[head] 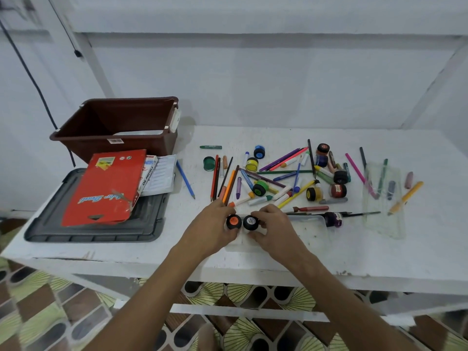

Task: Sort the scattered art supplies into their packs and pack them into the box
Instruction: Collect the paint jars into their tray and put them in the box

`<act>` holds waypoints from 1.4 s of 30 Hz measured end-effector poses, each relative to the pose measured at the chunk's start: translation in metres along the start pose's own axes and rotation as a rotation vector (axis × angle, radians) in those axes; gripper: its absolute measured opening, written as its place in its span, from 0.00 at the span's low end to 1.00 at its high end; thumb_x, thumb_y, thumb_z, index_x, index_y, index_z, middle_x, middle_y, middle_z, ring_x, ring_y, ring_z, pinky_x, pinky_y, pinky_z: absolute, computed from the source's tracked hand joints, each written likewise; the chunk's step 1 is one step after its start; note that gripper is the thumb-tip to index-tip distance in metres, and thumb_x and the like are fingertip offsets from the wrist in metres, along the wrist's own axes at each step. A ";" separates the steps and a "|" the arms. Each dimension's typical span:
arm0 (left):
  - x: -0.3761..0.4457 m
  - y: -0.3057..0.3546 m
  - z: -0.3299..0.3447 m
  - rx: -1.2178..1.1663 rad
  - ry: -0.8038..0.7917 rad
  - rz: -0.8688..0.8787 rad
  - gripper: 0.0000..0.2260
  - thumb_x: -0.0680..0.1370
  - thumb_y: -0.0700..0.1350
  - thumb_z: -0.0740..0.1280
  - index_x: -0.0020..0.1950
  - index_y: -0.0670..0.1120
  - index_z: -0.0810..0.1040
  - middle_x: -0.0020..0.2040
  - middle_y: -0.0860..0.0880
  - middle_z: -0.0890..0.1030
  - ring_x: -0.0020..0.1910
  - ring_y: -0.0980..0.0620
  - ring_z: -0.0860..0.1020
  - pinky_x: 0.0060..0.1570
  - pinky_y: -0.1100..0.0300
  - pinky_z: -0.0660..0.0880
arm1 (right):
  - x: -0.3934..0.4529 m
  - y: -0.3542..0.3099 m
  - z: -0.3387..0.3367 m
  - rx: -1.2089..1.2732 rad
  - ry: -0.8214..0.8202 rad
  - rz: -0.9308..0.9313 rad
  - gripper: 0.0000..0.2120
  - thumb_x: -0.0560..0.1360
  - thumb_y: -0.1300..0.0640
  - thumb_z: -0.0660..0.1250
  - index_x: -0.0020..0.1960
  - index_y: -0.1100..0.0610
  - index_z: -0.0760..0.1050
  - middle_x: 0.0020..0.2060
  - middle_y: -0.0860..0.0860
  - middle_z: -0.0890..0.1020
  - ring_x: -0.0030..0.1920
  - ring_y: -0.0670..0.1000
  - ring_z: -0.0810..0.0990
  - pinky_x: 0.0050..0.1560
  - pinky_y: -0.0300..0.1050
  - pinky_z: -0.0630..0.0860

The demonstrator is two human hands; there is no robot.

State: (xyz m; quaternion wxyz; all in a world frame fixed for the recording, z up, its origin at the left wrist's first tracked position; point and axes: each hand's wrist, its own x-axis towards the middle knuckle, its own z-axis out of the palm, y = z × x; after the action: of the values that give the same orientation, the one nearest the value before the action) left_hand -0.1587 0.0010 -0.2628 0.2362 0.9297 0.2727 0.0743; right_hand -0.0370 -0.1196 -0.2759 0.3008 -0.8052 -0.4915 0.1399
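My left hand [211,229] grips a small paint pot with an orange label [233,221]. Beside it, my right hand [276,230] grips a paint pot with a grey-white label [250,222]. Both pots sit at the left end of a clear plastic paint tray [307,224] near the table's front. Beyond them lies a scatter of pencils, markers, crayons and paint pots [291,173]. The brown box [119,127] stands open at the back left. A red pencil pack [107,186] and an oil pastels pack [152,173] lie in front of it.
The packs rest partly on a grey box lid [83,231] at the table's left. A clear plastic sleeve [383,198] holding a few markers lies at the right. A blue pencil [185,179] lies alone between the packs and the scatter. A black cable [30,74] hangs down the wall.
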 end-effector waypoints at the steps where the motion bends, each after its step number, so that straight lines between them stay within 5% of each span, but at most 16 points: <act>1: 0.000 0.000 0.000 -0.002 -0.002 0.005 0.16 0.75 0.50 0.70 0.61 0.49 0.78 0.53 0.51 0.74 0.49 0.53 0.74 0.53 0.60 0.74 | -0.001 0.000 0.000 0.003 0.007 -0.008 0.14 0.72 0.62 0.71 0.57 0.59 0.78 0.47 0.49 0.71 0.45 0.46 0.71 0.49 0.33 0.66; 12: -0.003 -0.006 0.008 -0.020 0.063 0.026 0.13 0.74 0.47 0.71 0.57 0.48 0.79 0.55 0.53 0.74 0.49 0.53 0.75 0.51 0.62 0.75 | -0.001 0.005 0.011 0.092 0.133 0.007 0.16 0.70 0.64 0.73 0.58 0.59 0.79 0.48 0.50 0.76 0.43 0.44 0.74 0.44 0.22 0.68; 19: -0.003 -0.010 0.012 -0.011 0.082 0.062 0.12 0.74 0.46 0.71 0.57 0.47 0.79 0.55 0.53 0.73 0.50 0.53 0.76 0.50 0.62 0.75 | 0.000 0.013 0.014 0.125 0.170 -0.016 0.13 0.67 0.64 0.75 0.52 0.59 0.81 0.46 0.51 0.78 0.42 0.45 0.76 0.44 0.24 0.71; 28: -0.001 -0.012 0.013 -0.062 0.117 0.053 0.10 0.74 0.49 0.71 0.54 0.49 0.80 0.51 0.54 0.73 0.46 0.57 0.72 0.48 0.64 0.72 | -0.006 0.014 0.016 -0.042 0.183 -0.002 0.15 0.72 0.56 0.72 0.58 0.54 0.79 0.45 0.48 0.71 0.47 0.48 0.68 0.48 0.36 0.64; 34: 0.003 -0.012 0.008 -0.055 0.052 0.037 0.10 0.73 0.49 0.73 0.53 0.49 0.80 0.51 0.53 0.73 0.46 0.55 0.73 0.48 0.65 0.72 | -0.002 0.016 0.006 0.017 0.056 -0.014 0.17 0.73 0.61 0.70 0.61 0.53 0.77 0.47 0.48 0.74 0.40 0.40 0.68 0.41 0.25 0.63; 37: 0.005 -0.013 -0.002 -0.119 -0.009 0.015 0.10 0.73 0.48 0.73 0.53 0.50 0.81 0.51 0.52 0.74 0.46 0.56 0.73 0.46 0.71 0.68 | -0.004 0.014 -0.002 0.014 0.018 -0.013 0.19 0.72 0.55 0.72 0.62 0.51 0.76 0.45 0.47 0.72 0.40 0.40 0.68 0.39 0.27 0.62; 42: 0.035 -0.025 -0.030 -0.134 0.076 -0.106 0.12 0.75 0.44 0.69 0.57 0.50 0.79 0.52 0.52 0.76 0.48 0.55 0.76 0.47 0.64 0.70 | 0.020 0.008 -0.021 0.047 0.102 -0.021 0.17 0.73 0.51 0.70 0.60 0.52 0.77 0.44 0.47 0.75 0.40 0.40 0.70 0.40 0.29 0.65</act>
State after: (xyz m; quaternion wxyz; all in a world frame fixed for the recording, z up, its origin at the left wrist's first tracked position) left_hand -0.1493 0.0509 -0.2482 0.2909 0.8927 0.3245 0.1150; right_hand -0.0110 -0.1122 -0.2633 0.3458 -0.7989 -0.4804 0.1069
